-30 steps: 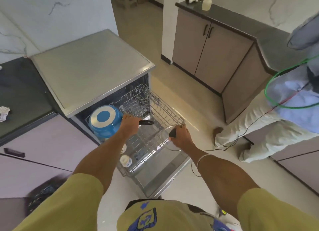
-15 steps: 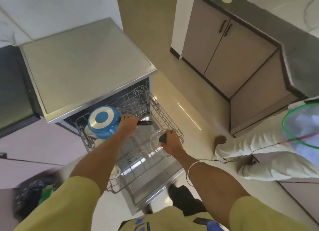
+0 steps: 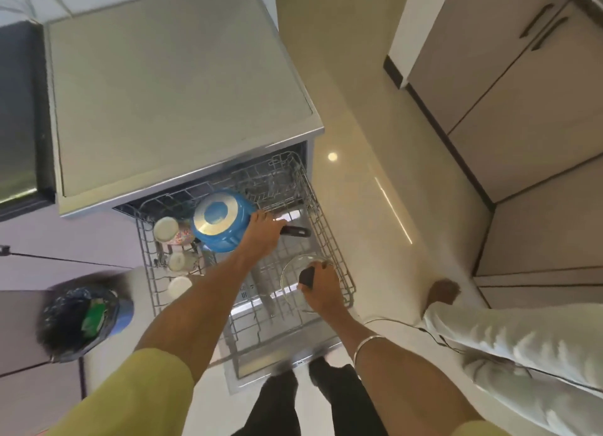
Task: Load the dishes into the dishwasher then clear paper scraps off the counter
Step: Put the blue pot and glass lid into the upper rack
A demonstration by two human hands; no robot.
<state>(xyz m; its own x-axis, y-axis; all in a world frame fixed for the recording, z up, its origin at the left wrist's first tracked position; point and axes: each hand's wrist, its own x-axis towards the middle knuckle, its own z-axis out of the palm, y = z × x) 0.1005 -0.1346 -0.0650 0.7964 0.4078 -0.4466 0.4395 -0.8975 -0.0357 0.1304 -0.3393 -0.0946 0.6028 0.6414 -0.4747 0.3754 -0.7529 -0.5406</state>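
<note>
Two hands work inside the pulled-out lower rack point(image 3: 329, 240) of the dishwasher point(image 3: 176, 86), and over the last second the rack sits further out, so the white cups point(image 3: 165, 229) along its left edge now show in full. At far left, on the floor, stands a bin with a dark liner point(image 3: 78, 318). Next comes that row of cups, mouths down, and beside them the blue saucepan point(image 3: 218, 220), inverted so that its base faces up, resting in the rear left of the rack. The left hand point(image 3: 262, 236) has its fingers curled round the pan's black handle point(image 3: 295, 231), as it did a second ago; the handle's long axis runs nearly level, pointing right toward the rack's right wall, slightly toward the person. Further right, the right hand point(image 3: 321, 289) pinches the dark knob of a glass lid point(image 3: 295, 280), which has come lower and nearer the tines at the rack's front right than it was a second earlier; the lid stands tilted on edge, though whether its rim touches the wire cannot be told. Judging by this, the pan is nearly seated and the lid is about to be slotted, so loading is still under way and the paper scraps not yet begun. At far right another person's trouser leg point(image 3: 522, 341) rests on the floor.
</note>
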